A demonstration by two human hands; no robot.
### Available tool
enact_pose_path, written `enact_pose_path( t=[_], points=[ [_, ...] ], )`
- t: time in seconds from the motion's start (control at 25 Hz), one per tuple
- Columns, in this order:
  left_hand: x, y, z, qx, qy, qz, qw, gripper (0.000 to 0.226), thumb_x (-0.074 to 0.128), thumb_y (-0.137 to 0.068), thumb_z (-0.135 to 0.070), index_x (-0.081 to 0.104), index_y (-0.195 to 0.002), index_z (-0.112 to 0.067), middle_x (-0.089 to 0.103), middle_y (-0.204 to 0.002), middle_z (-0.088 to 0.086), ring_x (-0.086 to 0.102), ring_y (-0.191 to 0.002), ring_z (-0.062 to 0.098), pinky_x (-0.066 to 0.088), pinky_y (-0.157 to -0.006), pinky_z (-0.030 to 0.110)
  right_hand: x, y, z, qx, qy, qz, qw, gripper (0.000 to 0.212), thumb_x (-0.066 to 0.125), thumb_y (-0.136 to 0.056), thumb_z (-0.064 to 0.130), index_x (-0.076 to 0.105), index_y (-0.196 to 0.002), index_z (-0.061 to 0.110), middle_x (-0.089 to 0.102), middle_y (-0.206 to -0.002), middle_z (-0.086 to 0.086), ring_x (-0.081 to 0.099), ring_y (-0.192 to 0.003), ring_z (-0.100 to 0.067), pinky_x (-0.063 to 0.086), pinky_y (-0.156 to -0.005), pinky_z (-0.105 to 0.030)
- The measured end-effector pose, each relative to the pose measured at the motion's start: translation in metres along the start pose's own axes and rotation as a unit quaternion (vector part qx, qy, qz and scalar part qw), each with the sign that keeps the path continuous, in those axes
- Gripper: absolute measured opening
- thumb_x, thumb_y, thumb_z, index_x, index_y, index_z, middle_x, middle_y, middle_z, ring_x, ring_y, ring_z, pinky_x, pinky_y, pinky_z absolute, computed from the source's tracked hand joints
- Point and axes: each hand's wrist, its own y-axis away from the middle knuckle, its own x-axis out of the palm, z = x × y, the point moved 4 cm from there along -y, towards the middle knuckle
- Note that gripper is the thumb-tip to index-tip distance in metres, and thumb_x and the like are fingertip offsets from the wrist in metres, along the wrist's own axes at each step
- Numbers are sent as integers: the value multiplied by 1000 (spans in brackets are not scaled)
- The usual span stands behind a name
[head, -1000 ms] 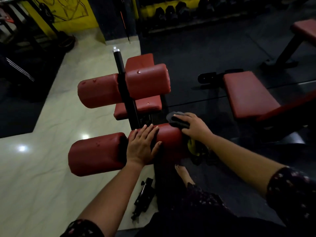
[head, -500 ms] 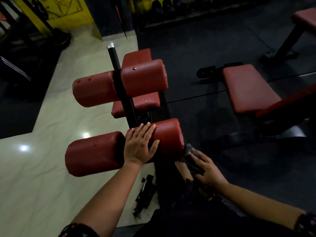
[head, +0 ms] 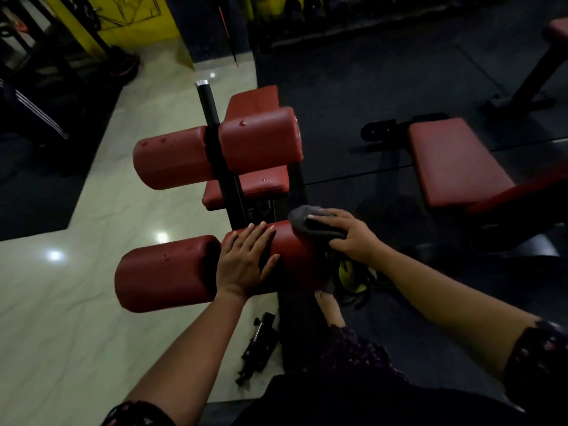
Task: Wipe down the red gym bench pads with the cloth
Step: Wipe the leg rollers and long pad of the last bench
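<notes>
Pale marble flooring (head: 76, 302) is filling the left side of my feed and giving way to dark matting (head: 368, 87) on the right, with a yellow wall (head: 138, 13) showing at the top left.

Nearest the left edge, the lower left roller pad (head: 166, 272) is lying level, and the upper left roller pad (head: 172, 158) is sitting above it, both red and scuffed. A black post (head: 215, 142) is rising between the upper rollers.

Just right of the gap in the lower pair, I am watching the left hand (head: 246, 259) lying flat on the lower right roller pad (head: 295, 250). Its fingers are straight and slightly spread, pressing down and gripping nothing. Above it, the upper right roller pad (head: 261, 139) is partly covering the red seat pad (head: 261, 182). A small black fitting (head: 261, 342) is lying on the floor below.

At the far right end of the lower right roller pad, the grey cloth (head: 310, 222) is bunched against the pad's top edge. The right hand (head: 350, 238) is gripping it, fingers curved over the cloth and bearing it onto the red surface. A yellow object (head: 349, 273) is showing beneath that wrist, too dim for me to identify.

Further right, well apart, a second red pad (head: 455, 161) is standing on the matting.
</notes>
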Motion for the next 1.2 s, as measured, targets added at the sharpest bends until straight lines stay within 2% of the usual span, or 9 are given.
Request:
enact_pose_path(
  t=[0.12, 0.2, 0.28, 0.44, 0.6, 0.68, 0.88, 1.04, 1.2],
  points=[
    [-2, 1, 0, -8, 12, 4, 1000, 64, 22, -99, -58, 51, -142, -20, 52, -144, 3, 49, -134, 23, 36, -110, 47, 4, -19, -9, 59, 7, -11, 998, 71, 57, -83, -5, 42, -145, 26, 46, -142, -4, 46, -124, -18, 34, -104, -23],
    [-4, 1, -1, -7, 14, 4, 1000, 65, 20, -100, -59, 51, -142, -20, 52, -144, 4, 49, -134, 24, 35, -110, 47, 2, -26, -5, 121, -21, 8, 992, 71, 54, -86, -6, 38, -147, 24, 55, -130, -9, 56, -107, -21, 45, -91, -27],
    [-4, 2, -1, 2, 6, 3, 1000, 64, 20, -100, -58, 51, -142, -20, 52, -144, 3, 49, -133, 24, 34, -110, 46, -6, -27, 4, 98, 18, 51, 994, 75, 54, -84, -6, 37, -148, 29, 52, -130, -6, 53, -105, -17, 46, -93, -28],
    [-1, 3, -2, 7, -2, -43, 999, 60, 25, -101, -55, 53, -141, -19, 53, -143, 4, 52, -131, 25, 34, -109, 45, -14, -20, 24, 43, 114, 115, 986, 75, 57, -82, -4, 39, -146, 32, 37, -134, 10, 38, -119, -8, 29, -98, -16],
    [1, 3, -5, 5, -4, -84, 996, 57, 35, -97, -52, 56, -138, -18, 57, -139, 7, 55, -126, 29, 36, -105, 46, -22, -48, 30, 105, 191, 116, 969, 70, 60, -81, 1, 45, -143, 31, 57, -131, -7, 56, -100, -18, 41, -79, -21],
    [0, 6, -6, -2, -1, -107, 994, 57, 33, -97, -52, 55, -137, -18, 56, -140, 7, 55, -124, 30, 38, -102, 45, -15, -74, 50, 77, 281, 165, 942, 72, 61, -80, 3, 46, -142, 36, 57, -131, -7, 58, -103, -21, 46, -83, -26],
    [-3, 6, -5, 12, -23, -146, 989, 51, 44, -92, -47, 49, -134, -20, 50, -137, 7, 53, -118, 29, 40, -94, 44, 23, -113, 88, -112, 532, 244, 803, 75, 53, -85, 10, 32, -147, 46, 34, -152, 3, 45, -121, -30, 43, -86, -35],
    [4, 7, -3, 5, -21, -114, 993, 51, 48, -88, -46, 53, -132, -21, 62, -128, 7, 59, -114, 30, 44, -93, 44, 20, -122, 66, -142, 475, 321, 807, 76, 51, -84, 6, 33, -146, 44, 29, -156, 0, 42, -124, -32, 34, -109, -43],
    [5, 7, -3, -16, -27, -96, 995, 52, 46, -85, -44, 51, -132, -22, 64, -124, 9, 54, -113, 28, 43, -93, 44, -7, -130, 38, -125, 425, 378, 813, 77, 54, -80, 1, 39, -145, 38, 33, -153, -1, 39, -131, -31, 27, -114, -39]
  ],
)
